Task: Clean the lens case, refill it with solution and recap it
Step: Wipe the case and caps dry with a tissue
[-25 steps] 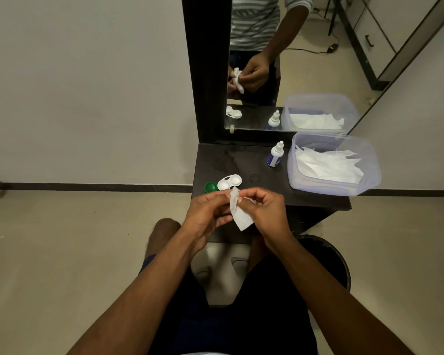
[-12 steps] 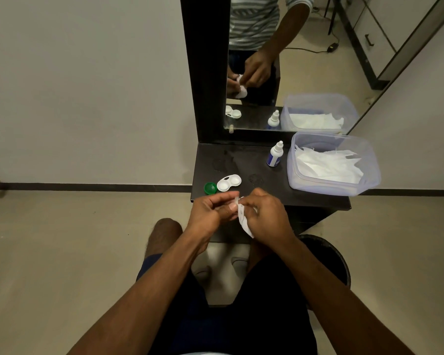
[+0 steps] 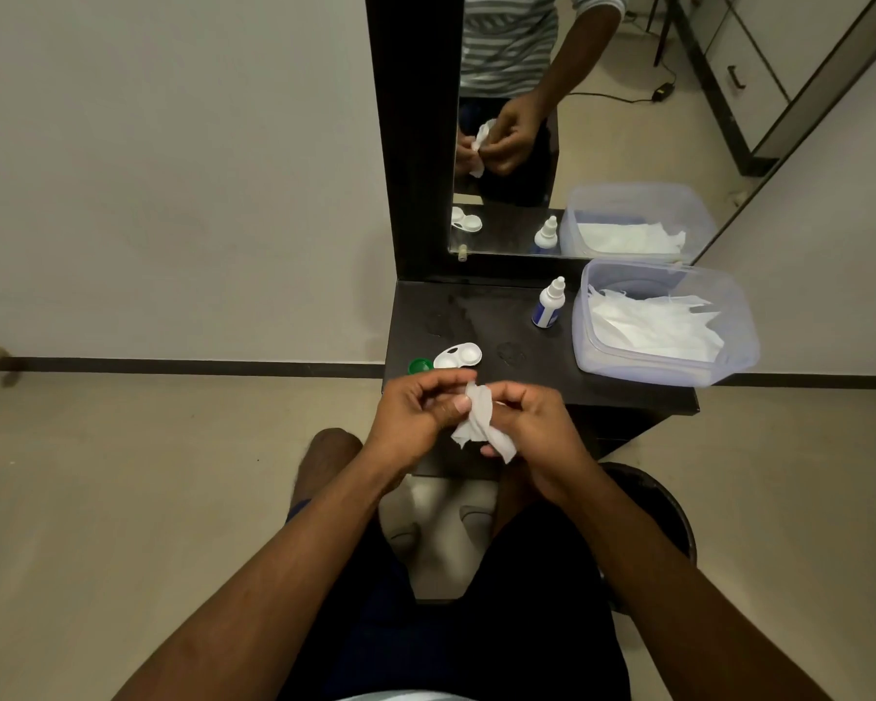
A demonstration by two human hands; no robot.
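No writing is legible to me anywhere; the bottle (image 3: 547, 305) has a blue band low on its white body, but any print on it is too small to read.

My left hand (image 3: 416, 422) and right hand (image 3: 532, 427) meet just in front of the table (image 3: 527, 361), both on a white tissue (image 3: 481, 422). The tissue is soft, crumpled and twisted into a rough strip, with loose ends hanging below the fingers. My left thumb and curled fingers pinch its upper part; my right fingers curl round the lower part. Whether something small sits wrapped inside the tissue, I cannot tell.

The case (image 3: 457, 356) lies on the table just beyond my hands, apart from them. It is white, smooth plastic, a flat piece with two round wells side by side, both uncapped. A green cap (image 3: 420, 366), round and glossy, lies touching or just beside its left end.

The table top is dark, matte, with faint smudges. The bottle stands upright near the back, with a tapered white nozzle. Just right of it sits a tub (image 3: 729, 356), translucent bluish plastic with rounded corners, holding a heap of wrinkled white tissues (image 3: 653, 331).

A mirror (image 3: 603, 144) in a dark frame stands behind the table, reflecting the hands, tissue, case, bottle and tub.
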